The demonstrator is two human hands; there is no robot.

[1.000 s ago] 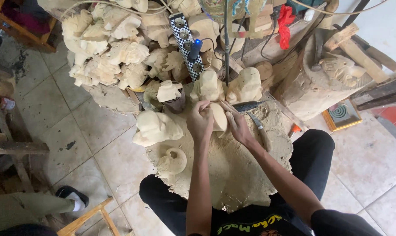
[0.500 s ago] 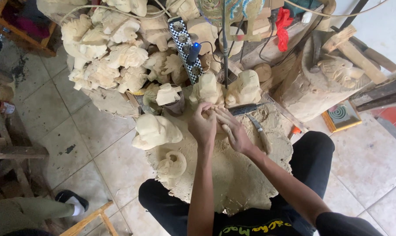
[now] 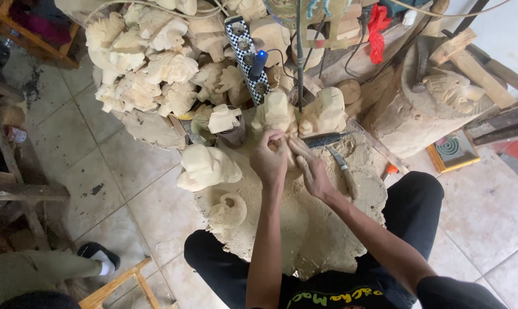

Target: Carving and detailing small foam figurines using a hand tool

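Note:
I sit on a tiled floor over a low block (image 3: 322, 229) covered in pale sawdust. My left hand (image 3: 269, 159) is closed around a small pale wood carving (image 3: 283, 143), which is mostly hidden by my fingers. My right hand (image 3: 309, 169) presses against the same piece from the right; whether it holds a tool I cannot tell. A carving knife (image 3: 343, 169) and a dark chisel (image 3: 323, 139) lie on the sawdust just right of my hands.
Several unfinished pale carvings (image 3: 156, 68) are heaped at the back left, two more (image 3: 206, 167) lie left of my hands. A chequered power strip (image 3: 246, 57), a carved log (image 3: 430, 97), wooden furniture (image 3: 18, 189) and another person's leg (image 3: 53, 269) surround me.
My hands have shifted slightly together on the small carving, the right hand sliding lower along it. The view has drifted a little; nothing else moved.

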